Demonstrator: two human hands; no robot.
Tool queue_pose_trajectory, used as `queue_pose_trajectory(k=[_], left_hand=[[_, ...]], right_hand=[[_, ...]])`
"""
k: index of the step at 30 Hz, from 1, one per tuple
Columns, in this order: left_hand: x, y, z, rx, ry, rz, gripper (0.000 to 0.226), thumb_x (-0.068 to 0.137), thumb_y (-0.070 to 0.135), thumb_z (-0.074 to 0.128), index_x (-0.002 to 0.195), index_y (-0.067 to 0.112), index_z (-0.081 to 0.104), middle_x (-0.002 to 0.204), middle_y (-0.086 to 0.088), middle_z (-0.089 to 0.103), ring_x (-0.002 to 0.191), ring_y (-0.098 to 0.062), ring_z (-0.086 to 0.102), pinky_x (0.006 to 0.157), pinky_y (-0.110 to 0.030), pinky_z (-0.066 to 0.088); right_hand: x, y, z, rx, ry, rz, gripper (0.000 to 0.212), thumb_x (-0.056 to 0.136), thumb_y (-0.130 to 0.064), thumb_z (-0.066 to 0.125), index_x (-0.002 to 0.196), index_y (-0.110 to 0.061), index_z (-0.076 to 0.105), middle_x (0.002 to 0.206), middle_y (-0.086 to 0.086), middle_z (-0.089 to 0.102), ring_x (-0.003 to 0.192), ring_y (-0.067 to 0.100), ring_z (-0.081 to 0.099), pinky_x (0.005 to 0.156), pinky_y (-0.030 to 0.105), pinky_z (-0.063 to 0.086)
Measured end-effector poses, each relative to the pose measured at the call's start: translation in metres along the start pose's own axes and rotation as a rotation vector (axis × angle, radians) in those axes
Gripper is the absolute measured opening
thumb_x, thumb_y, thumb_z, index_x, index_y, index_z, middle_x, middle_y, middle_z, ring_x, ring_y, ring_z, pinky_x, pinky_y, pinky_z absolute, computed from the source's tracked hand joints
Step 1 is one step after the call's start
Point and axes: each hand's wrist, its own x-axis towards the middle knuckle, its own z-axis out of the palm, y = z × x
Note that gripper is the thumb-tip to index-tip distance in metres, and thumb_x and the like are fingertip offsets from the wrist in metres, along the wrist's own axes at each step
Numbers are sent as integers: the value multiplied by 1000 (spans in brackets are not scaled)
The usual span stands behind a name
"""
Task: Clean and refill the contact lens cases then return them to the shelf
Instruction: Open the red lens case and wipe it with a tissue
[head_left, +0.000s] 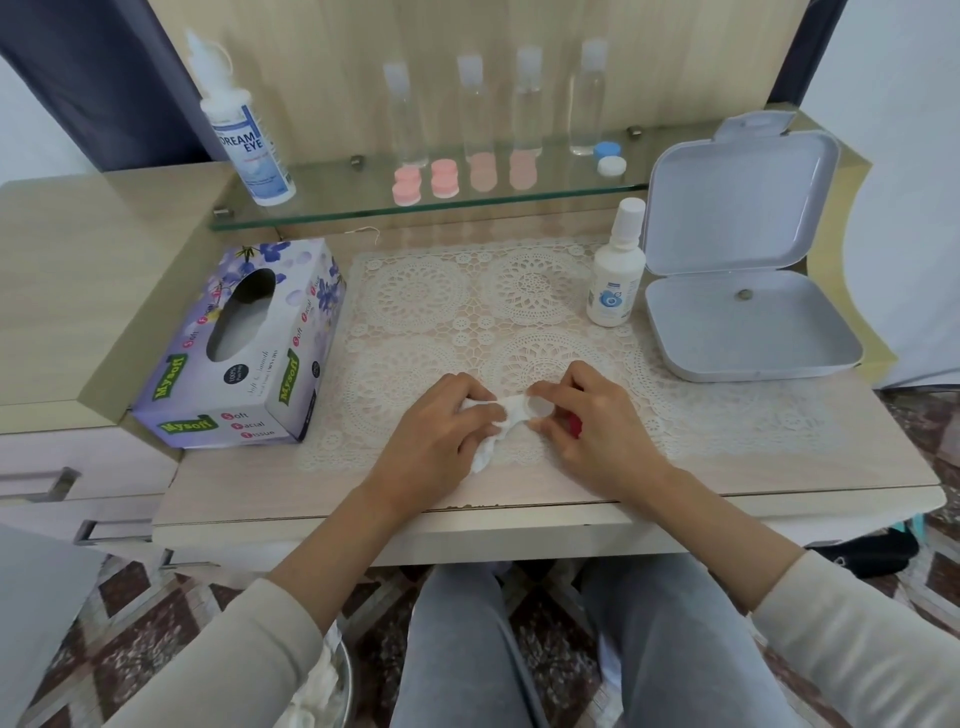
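Over the lace mat (467, 291), my left hand (441, 431) grips a crumpled white tissue (511, 415) and presses it into a contact lens case (540, 408). My right hand (592, 421) pinches that case, which shows a whitish well and a red part (574, 427) under the fingers. On the glass shelf (337, 208) stand pink lens cases (407, 186), paler pink ones (483, 171) and a blue and white case (609, 158). A small white solution bottle (615, 265) stands upright on the mat's right side.
A tissue box (244, 343) lies left of the mat. An open grey hinged box (748, 270) sits at the right. A large Dream Eye solution bottle (244, 130) and several clear bottles (527, 104) stand on the shelf. A bowl with used tissues (322, 686) is near my left knee.
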Motion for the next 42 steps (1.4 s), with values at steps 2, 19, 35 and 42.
queue_pose_trajectory(k=[2, 19, 35, 42], left_hand=[[-1, -1, 1, -2, -11, -5, 22, 84, 12, 48, 90, 5, 68, 95, -10, 62, 85, -14, 49, 65, -27, 46], [-1, -5, 3, 57, -11, 31, 20, 84, 15, 50, 96, 10, 66, 97, -13, 63, 86, -17, 48, 74, -25, 38], [-3, -1, 0, -10, 6, -20, 21, 84, 13, 50, 85, 3, 69, 89, -14, 60, 83, -15, 48, 72, -24, 41], [-7, 4, -15, -122, 155, -190, 20, 81, 18, 57, 87, 6, 73, 91, -10, 66, 83, -8, 56, 74, -11, 44]], right_hand=[[0, 0, 0, 12, 14, -5, 27, 70, -4, 72, 96, -5, 69, 73, -2, 38, 57, -6, 30, 57, 10, 23], [0, -1, -2, 45, 22, 4, 24, 70, -8, 69, 94, -6, 70, 72, 0, 39, 56, -4, 31, 56, 11, 25], [1, -5, -4, 44, -57, 48, 25, 74, -18, 60, 95, -10, 70, 75, -2, 40, 59, -4, 32, 60, 13, 25], [0, -3, -4, 84, -30, 76, 34, 70, -20, 65, 101, -9, 70, 85, 3, 57, 59, -7, 37, 63, 12, 30]])
